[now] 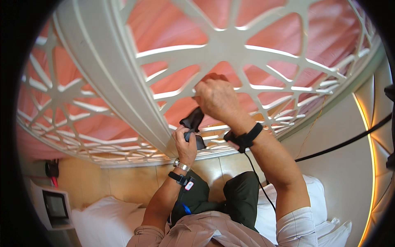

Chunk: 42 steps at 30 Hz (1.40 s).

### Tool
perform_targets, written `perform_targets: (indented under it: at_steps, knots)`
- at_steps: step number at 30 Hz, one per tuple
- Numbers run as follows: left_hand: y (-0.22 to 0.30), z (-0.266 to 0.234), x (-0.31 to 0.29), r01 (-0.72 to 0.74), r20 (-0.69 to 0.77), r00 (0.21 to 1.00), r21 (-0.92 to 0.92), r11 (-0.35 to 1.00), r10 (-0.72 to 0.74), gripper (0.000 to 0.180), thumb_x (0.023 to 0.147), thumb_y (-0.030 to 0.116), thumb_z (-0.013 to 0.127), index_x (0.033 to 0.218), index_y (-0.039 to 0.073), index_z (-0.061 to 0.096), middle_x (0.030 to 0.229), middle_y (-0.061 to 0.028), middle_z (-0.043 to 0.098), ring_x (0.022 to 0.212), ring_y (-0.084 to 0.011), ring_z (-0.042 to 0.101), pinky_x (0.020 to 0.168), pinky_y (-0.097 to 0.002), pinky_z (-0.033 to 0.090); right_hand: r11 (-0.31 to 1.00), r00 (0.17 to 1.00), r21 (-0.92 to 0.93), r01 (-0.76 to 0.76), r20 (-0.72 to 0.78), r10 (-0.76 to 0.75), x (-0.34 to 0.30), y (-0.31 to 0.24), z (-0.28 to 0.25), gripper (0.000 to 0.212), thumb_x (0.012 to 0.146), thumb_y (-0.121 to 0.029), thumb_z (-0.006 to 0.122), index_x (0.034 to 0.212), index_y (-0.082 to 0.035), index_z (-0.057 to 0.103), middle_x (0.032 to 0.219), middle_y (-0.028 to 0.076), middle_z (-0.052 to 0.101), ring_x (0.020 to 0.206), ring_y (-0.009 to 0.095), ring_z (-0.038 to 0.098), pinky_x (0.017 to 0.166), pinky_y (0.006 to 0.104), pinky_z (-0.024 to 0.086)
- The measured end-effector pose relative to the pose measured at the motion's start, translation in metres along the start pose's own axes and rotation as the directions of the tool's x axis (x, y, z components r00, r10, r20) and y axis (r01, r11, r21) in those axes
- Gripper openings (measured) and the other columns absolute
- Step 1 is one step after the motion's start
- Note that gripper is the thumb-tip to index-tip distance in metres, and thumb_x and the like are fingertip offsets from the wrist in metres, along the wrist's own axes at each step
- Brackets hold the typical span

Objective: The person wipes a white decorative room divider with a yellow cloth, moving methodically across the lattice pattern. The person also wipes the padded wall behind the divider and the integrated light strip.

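A white lattice screen (pixel 232 47) with web-like cutouts stands in front of me. Low against it, my left hand (pixel 185 144) is closed around a crumpled black cloth (pixel 193 120), part of which hangs beside the fingers. Higher and to the right, my right hand (pixel 217 99) is held against the lattice with its fingers curled at one of the openings. Whatever lies inside those fingers is hidden. The cloth's upper end reaches close below the right hand; whether they touch is unclear.
Pink fabric (pixel 173 24) hangs behind the lattice. A thick white post (pixel 96 53) divides the screen on the left. White bedding (pixel 108 218) lies on both sides of my legs. A black cable (pixel 345 143) crosses at right, near a glowing light strip (pixel 372 164).
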<state>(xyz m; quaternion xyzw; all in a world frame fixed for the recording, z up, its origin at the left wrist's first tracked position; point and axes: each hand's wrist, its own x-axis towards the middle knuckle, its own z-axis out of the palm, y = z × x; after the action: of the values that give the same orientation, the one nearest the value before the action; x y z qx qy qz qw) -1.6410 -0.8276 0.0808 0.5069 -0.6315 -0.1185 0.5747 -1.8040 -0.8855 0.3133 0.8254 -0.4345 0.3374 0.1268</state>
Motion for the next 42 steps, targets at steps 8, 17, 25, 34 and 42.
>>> perform_targets:
  at_steps: [8,17,25,34,42]
  knots:
    - [-0.008,0.055,0.0,-0.317,0.47,0.839,0.012,0.948,0.275,0.016,0.099,-0.002,0.066,0.114,0.001,0.061,0.134,-0.0239,0.071,0.122,-0.0505,0.066,0.116,-0.057,0.047,0.958,0.955,0.284,-0.042,-0.271,0.122,-0.137,-0.012,0.002,0.024,0.088,-0.007,0.079,0.11,-0.002,0.07,0.127,0.018,0.068,0.124,0.041,0.064,0.104,0.0512,0.053]
    - [0.043,0.114,-0.027,-0.076,0.543,0.833,-0.077,0.994,0.106,0.017,0.103,0.002,0.07,0.117,0.0,0.061,0.122,-0.0297,0.075,0.103,-0.0443,0.075,0.089,-0.0475,0.058,-0.081,0.352,0.728,-0.68,0.422,0.836,-0.305,0.061,0.089,0.053,0.112,-0.033,0.069,0.152,-0.003,0.053,0.116,0.009,0.069,0.101,0.02,0.072,0.075,0.0344,0.063]
    - [0.087,0.145,-0.071,-0.269,0.701,0.619,-0.233,0.935,0.353,0.028,0.096,0.007,0.079,0.122,0.003,0.07,0.129,-0.0272,0.072,0.116,-0.0471,0.071,0.1,-0.0508,0.057,-0.628,0.334,0.778,-0.006,0.594,0.732,-0.33,0.076,0.106,0.034,0.116,-0.032,0.06,0.133,-0.003,0.065,0.112,0.004,0.072,0.095,0.013,0.069,0.077,0.0294,0.059]
    - [0.053,0.105,0.004,-0.551,0.587,0.662,-0.039,0.833,0.466,0.04,0.099,0.009,0.077,0.136,-0.001,0.066,0.14,-0.0276,0.068,0.132,-0.0489,0.063,0.111,-0.0538,0.052,0.016,-0.248,0.964,-0.265,-0.085,0.965,-0.332,0.189,0.048,0.024,0.115,-0.022,0.056,0.125,-0.001,0.063,0.105,0.003,0.068,0.09,0.013,0.064,0.077,0.0338,0.054]
    - [0.026,0.106,0.034,-0.417,0.807,0.533,-0.01,0.909,0.254,0.035,0.106,0.017,0.07,0.138,0.004,0.065,0.107,-0.0239,0.073,0.099,-0.0456,0.07,0.086,-0.0532,0.056,-0.006,-0.284,0.893,-0.45,-0.136,0.949,-0.278,0.177,0.09,0.029,0.107,-0.02,0.063,0.124,0.003,0.061,0.111,0.017,0.073,0.1,0.029,0.071,0.09,0.0431,0.056]
